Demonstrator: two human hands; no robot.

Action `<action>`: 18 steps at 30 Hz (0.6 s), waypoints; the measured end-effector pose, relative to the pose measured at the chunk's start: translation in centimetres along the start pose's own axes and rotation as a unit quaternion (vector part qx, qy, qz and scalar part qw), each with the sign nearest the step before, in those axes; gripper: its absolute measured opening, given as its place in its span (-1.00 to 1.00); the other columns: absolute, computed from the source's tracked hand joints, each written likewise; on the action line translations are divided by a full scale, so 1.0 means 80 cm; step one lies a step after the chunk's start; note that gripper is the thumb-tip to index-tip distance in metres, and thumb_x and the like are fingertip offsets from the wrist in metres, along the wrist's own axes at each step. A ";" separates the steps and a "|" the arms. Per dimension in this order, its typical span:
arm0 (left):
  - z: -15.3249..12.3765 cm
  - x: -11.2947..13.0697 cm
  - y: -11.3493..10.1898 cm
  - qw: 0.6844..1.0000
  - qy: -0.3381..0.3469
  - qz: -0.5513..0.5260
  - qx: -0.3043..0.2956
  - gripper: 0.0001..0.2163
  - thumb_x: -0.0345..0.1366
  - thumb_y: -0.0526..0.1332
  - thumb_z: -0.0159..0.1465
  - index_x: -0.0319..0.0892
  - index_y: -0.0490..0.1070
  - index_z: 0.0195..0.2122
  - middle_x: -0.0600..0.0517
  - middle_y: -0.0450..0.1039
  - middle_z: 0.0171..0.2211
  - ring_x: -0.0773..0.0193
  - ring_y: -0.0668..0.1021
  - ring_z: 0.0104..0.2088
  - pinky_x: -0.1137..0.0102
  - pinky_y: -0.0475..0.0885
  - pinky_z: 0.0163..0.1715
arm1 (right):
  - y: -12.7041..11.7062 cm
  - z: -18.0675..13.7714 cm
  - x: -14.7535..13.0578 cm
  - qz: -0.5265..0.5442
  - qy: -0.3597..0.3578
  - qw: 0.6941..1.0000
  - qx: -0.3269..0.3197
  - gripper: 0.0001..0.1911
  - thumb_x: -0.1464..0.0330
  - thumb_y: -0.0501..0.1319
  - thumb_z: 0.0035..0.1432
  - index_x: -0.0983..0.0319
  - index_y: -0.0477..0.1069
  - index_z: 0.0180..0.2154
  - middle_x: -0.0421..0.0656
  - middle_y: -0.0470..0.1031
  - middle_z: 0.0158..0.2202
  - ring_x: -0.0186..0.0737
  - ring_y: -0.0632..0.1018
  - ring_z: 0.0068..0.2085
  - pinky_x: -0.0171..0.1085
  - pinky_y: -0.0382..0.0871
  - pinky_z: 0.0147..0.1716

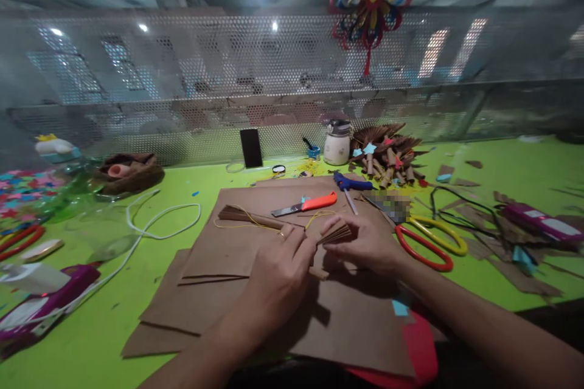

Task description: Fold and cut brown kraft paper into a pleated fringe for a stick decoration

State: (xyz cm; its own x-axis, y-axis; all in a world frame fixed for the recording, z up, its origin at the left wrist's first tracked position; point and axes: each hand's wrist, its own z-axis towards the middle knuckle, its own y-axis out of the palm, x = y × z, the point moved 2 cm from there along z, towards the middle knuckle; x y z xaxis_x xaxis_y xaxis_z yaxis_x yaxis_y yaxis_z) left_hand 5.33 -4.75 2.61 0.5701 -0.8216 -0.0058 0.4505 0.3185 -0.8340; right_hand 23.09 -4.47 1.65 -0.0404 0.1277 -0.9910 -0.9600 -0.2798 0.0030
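Note:
A pleated strip of brown kraft paper (246,215), folded like a fan, stretches between my hands above a stack of brown paper sheets (223,255). My left hand (283,261) is closed round its middle. At its right end the folded layers show edge-on, and the fingers of my right hand (362,243) pinch them. A thin yellow string (246,226) trails along the strip's left part. Just beyond lies an orange utility knife (314,202) with its blade out. Scissors (424,246) with red and yellow handles rest by my right wrist.
A blue glue gun (351,182) and a white jar (337,144) stand behind the sheets. Finished pleated paper pieces (387,152) are heaped at the back right. Purple power strips (542,222) lie at both sides, with a white cable (137,243) on the left.

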 end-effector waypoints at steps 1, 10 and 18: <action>0.000 0.000 -0.001 1.000 0.003 -0.002 0.003 -0.78 -0.53 0.08 0.17 -0.22 0.36 -0.18 -0.06 0.35 -0.32 0.12 0.35 -0.29 0.29 0.34 -0.36 | -0.001 0.001 0.001 0.000 0.003 1.000 -0.004 -0.71 0.31 0.38 -0.10 0.25 0.37 -0.33 -0.26 0.43 -0.46 -0.37 0.47 -0.46 -0.35 0.34 -0.45; 0.000 0.001 -0.005 1.000 -0.001 -0.003 0.020 -0.81 -0.57 0.04 0.15 -0.22 0.36 -0.30 -0.07 0.34 -0.35 0.12 0.34 -0.33 0.30 0.33 -0.41 | -0.015 0.008 0.017 -0.040 0.003 0.999 0.025 -0.69 0.41 0.37 -0.16 0.25 0.40 -0.28 -0.22 0.45 -0.39 -0.35 0.47 -0.42 -0.36 0.33 -0.43; -0.002 -0.006 -0.001 0.999 -0.005 -0.019 0.033 -0.76 -0.61 0.02 0.13 -0.25 0.38 -0.28 -0.09 0.35 -0.33 0.12 0.36 -0.28 0.28 0.37 -0.34 | -0.072 -0.006 -0.026 -0.185 0.001 0.979 0.090 -0.78 0.25 0.27 0.01 0.25 0.40 -0.31 -0.22 0.42 -0.47 -0.32 0.43 -0.46 -0.29 0.33 -0.42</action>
State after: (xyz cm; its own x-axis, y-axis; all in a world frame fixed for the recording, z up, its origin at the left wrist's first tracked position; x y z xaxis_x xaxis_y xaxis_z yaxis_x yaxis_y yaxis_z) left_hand 4.94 -4.47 2.57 0.5580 -0.8293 0.0312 0.5165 0.3176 -0.7952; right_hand 28.81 -3.60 3.59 0.3191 0.1877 -0.9290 -0.9422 -0.0432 -0.3323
